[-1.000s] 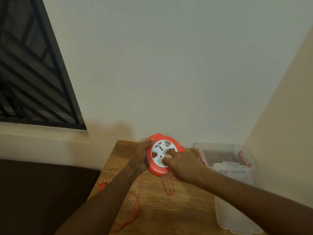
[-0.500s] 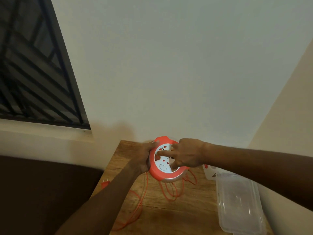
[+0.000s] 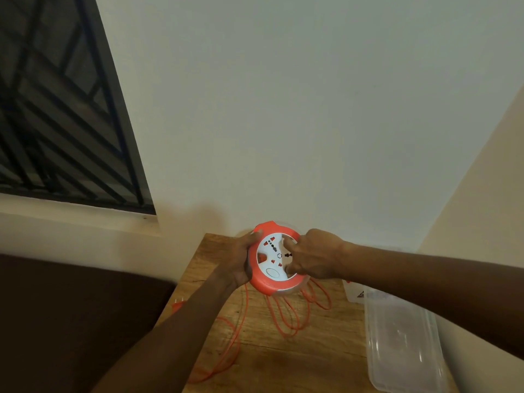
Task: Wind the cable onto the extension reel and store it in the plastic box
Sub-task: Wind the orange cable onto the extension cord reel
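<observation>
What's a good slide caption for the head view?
Both hands hold the extension reel, orange cable hanging loose.

The orange extension reel (image 3: pixel 273 260), white socket face toward the camera, is tilted above the wooden table (image 3: pixel 283 361). Its orange cable (image 3: pixel 286 316) hangs in loops onto the table. Right of the cable lies a clear plastic box (image 3: pixel 405 341).

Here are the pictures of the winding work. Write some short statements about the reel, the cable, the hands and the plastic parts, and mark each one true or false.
1. The left hand grips the rim of the reel. True.
2. All of the orange cable is wound onto the reel. False: loops still lie on the wooden table.
3. The right hand has fingers on the reel's white face. True.
4. The reel lies inside a plastic box. False: both hands hold it above the table.
5. A clear plastic lid lies to the right. True.
</observation>
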The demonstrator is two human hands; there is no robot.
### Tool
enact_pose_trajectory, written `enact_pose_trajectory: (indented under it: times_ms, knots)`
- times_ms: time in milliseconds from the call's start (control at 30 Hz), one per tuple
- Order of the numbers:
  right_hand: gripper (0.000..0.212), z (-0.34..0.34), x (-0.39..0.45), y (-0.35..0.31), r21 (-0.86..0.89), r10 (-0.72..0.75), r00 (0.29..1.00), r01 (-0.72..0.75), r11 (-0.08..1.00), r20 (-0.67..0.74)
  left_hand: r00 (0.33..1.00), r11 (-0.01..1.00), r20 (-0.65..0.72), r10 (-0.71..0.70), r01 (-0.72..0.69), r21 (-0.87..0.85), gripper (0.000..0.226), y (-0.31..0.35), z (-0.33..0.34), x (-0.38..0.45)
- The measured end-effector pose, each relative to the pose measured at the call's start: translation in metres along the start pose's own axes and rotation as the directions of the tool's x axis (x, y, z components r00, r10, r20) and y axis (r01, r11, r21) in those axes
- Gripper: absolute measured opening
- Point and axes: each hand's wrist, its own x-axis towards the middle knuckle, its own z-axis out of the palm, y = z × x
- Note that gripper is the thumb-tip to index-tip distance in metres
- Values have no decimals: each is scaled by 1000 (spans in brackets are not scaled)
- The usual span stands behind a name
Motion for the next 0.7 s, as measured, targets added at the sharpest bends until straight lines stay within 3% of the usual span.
enact_pose_trajectory:
  times_ms: [133, 267, 433, 567, 700]
  knots:
    - [48, 4, -4, 5, 95, -6, 1000, 5, 995, 4, 1000, 1000, 24, -3, 3, -5, 55, -4, 2, 3]
    - [75, 0, -7, 8, 157, 17, 997, -4, 988, -77, 998, 1000, 52, -30, 30, -3, 39, -6, 6, -1]
    - [92, -3, 1, 1, 191, 98, 990, -77, 979, -105, 998, 1000, 57, -17, 17, 5, 48, -6, 13, 2]
    - [83, -13, 5, -5, 182, 186, 979, -169, 969, -85, 998, 1000, 54, 10, -10, 1, 57, -6, 15, 2]
    - [51, -17, 12, -8, 139, 229, 970, -216, 966, -85, 997, 998, 56, 48, -47, -34, 49, -5, 19, 4]
